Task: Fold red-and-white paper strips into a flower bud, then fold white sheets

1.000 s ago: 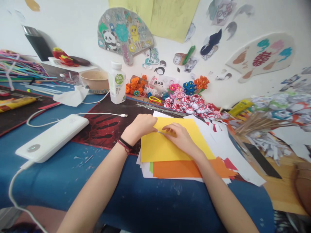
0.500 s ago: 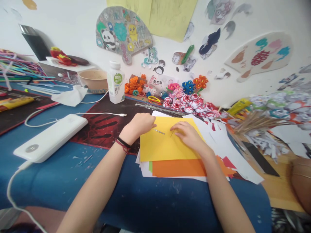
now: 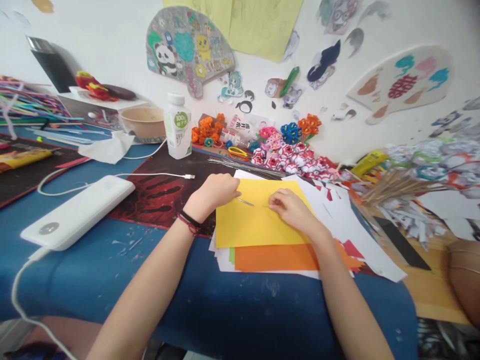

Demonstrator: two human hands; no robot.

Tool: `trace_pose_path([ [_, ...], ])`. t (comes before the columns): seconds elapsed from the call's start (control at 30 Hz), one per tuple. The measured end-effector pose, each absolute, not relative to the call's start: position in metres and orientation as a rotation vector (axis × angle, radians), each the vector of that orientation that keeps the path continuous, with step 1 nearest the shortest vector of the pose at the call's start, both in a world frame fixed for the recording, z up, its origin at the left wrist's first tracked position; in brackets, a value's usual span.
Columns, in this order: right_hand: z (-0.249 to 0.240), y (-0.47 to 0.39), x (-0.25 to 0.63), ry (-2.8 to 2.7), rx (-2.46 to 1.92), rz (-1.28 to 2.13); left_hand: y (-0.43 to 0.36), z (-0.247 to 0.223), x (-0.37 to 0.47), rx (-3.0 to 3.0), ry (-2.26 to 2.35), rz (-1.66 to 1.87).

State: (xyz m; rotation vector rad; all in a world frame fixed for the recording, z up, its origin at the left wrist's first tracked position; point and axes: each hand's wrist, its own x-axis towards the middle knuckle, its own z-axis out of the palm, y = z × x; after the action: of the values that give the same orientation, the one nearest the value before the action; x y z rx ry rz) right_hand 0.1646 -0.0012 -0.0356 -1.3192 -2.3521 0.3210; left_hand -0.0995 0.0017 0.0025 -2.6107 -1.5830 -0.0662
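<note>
Over the yellow sheet (image 3: pixel 258 232), a thin silver tool (image 3: pixel 246 202) juts from the clenched left hand (image 3: pixel 217 190), the nearer one; its long axis slants rightward toward the right hand (image 3: pixel 288 205), whose fingertips, apart from its tip, pinch what looks like a fine strand (image 3: pixel 266 206).

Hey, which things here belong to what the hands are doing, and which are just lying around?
Seemingly in use:
left hand
silver piece, held by the left hand
right hand
thin strand, apparently pinched by the right hand
yellow paper, beneath both pieces

Probably just lying about:
power bank
bottle
bowl
tissue
flask
</note>
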Motion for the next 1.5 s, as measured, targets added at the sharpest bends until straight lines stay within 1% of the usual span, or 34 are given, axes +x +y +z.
trace_pose_path([
  [0.13,-0.034,-0.006,0.149,-2.245,-1.347,0.311,0.002,0.002,-0.100,-2.590,-1.589,-0.072],
  [0.3,-0.035,-0.012,0.115,-2.218,-1.267,0.438,0.001,0.003,-0.099,-2.545,-1.586,-0.104],
  [0.6,-0.037,-0.019,0.090,-2.347,-1.254,0.220,0.000,0.003,-0.099,-2.535,-1.564,-0.119],
  [0.73,-0.034,-0.020,0.096,-2.246,-1.270,0.181,0.000,0.004,-0.100,-2.532,-1.563,-0.131],
  [0.87,-0.032,-0.017,0.119,-2.108,-1.345,0.239,0.000,0.006,-0.103,-2.576,-1.583,-0.112],
  [1.07,-0.033,-0.012,0.144,-2.075,-1.418,0.575,0.002,0.013,-0.111,-2.705,-1.687,-0.045],
  [1.13,-0.033,-0.013,0.144,-2.121,-1.399,0.632,0.003,0.013,-0.111,-2.716,-1.687,-0.031],
  [1.5,-0.028,-0.021,0.130,-2.192,-1.394,0.534,0.001,0.008,-0.105,-2.643,-1.564,-0.010],
])
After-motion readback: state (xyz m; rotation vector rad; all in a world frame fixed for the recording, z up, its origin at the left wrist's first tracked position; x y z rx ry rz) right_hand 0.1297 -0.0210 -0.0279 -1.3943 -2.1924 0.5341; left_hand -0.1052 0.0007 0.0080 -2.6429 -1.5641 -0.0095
